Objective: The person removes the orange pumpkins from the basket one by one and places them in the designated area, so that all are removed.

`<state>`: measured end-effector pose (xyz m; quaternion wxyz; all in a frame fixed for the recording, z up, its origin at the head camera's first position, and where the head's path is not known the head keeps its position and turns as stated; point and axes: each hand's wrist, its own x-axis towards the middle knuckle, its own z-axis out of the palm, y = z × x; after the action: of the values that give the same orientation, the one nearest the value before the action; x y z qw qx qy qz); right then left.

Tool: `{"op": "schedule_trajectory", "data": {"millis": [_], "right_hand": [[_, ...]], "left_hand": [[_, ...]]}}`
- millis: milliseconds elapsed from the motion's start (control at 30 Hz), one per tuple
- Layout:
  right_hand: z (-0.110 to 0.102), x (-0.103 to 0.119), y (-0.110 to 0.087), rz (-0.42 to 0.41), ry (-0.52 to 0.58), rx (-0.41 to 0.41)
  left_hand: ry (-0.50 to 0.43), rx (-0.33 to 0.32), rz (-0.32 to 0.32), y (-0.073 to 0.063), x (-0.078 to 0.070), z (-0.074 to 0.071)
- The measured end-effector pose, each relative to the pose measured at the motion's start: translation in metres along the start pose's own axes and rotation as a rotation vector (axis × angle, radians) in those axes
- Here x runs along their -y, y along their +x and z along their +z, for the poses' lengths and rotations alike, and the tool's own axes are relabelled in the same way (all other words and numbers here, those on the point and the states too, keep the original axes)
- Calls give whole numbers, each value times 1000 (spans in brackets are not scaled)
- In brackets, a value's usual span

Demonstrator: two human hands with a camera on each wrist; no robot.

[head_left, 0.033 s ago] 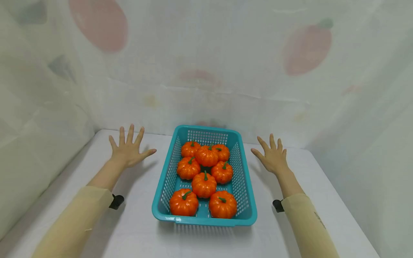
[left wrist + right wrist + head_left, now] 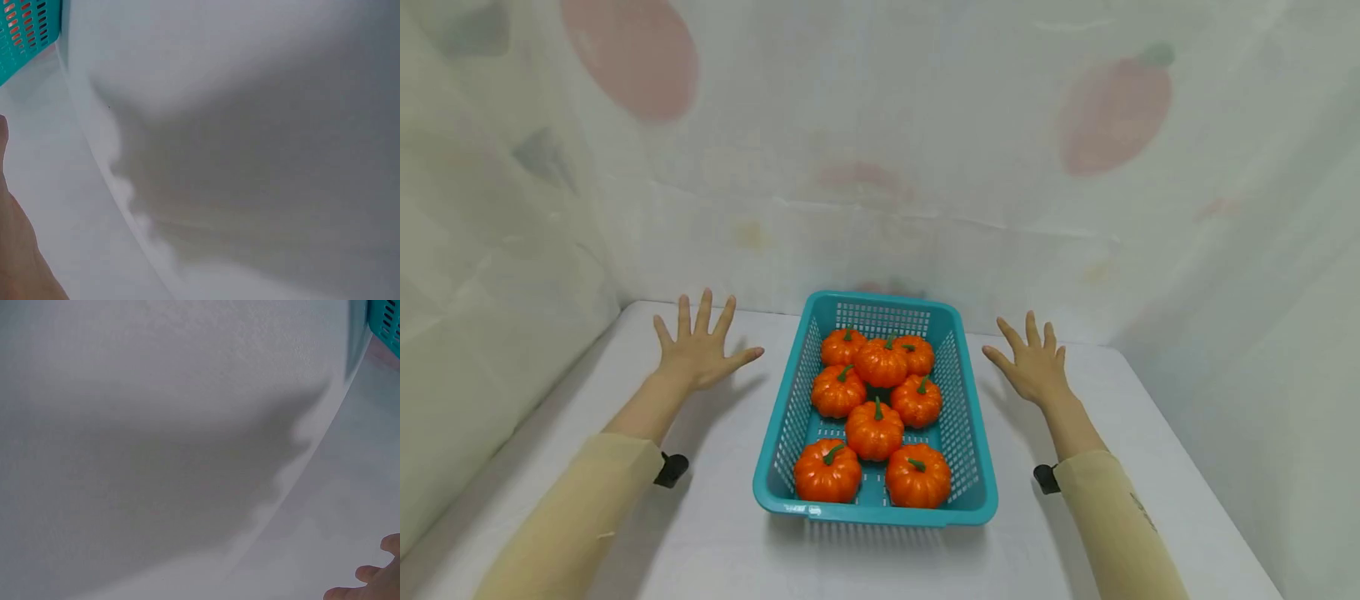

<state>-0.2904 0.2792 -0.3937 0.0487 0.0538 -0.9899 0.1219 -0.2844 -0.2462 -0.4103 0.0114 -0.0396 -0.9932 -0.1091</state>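
A basket point(image 2: 876, 514) stands between the tabletop's point(image 2: 722, 525) side edges, two pumpkins point(image 2: 827, 472) at its near corners, six behind. Left hand point(image 2: 698, 354) and right hand point(image 2: 1036, 368) hang apart from it, fingers spread, holding nothing. One far pumpkin point(image 2: 882, 363), seemingly perched on others, could roll if jolted.

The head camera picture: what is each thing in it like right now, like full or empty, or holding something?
Basket: upright on the table, open on top, pumpkins inside.
Pumpkins: eight visible, green stems on, all in the basket.
Left hand: fingers spread, holding nothing, apart from the basket.
Right hand: fingers out, holding nothing, apart from the basket.
Table: shadows on it.
Backdrop: creased.
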Motion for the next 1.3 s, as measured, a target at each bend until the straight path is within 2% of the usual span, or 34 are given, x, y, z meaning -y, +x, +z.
{"op": "schedule_trajectory", "data": {"millis": [333, 500, 633, 700, 800, 900, 967, 1033, 1133, 1300], "right_hand": [[0, 3, 1, -12, -5, 4], [-5, 8, 3, -42, 36, -38], [-17, 22, 3, -76, 158, -80], [-24, 34, 2, -96, 260, -96], [-32, 58, 1, -117, 443, -76], [-35, 83, 1, -132, 609, 15], [-34, 99, 1, -140, 696, 108], [-30, 112, 2, -155, 751, 193], [-22, 124, 4, -168, 784, 291], [-7, 134, 6, -159, 772, 361]], "left_hand": [[-8, 2, -3, 0, -2, 3], [-35, -11, 5, 2, -6, 0], [-159, -46, 43, 6, -18, -6], [-262, -61, 80, 9, -26, -9], [-438, -45, 119, 14, -37, -13], [-722, 73, 111, 19, -46, -16], [-906, 166, 71, 22, -51, -17], [-1049, 254, 36, 25, -54, -18], [-1128, 343, 28, 27, -59, -17], [-1194, 427, 61, 27, -64, -13]]}}
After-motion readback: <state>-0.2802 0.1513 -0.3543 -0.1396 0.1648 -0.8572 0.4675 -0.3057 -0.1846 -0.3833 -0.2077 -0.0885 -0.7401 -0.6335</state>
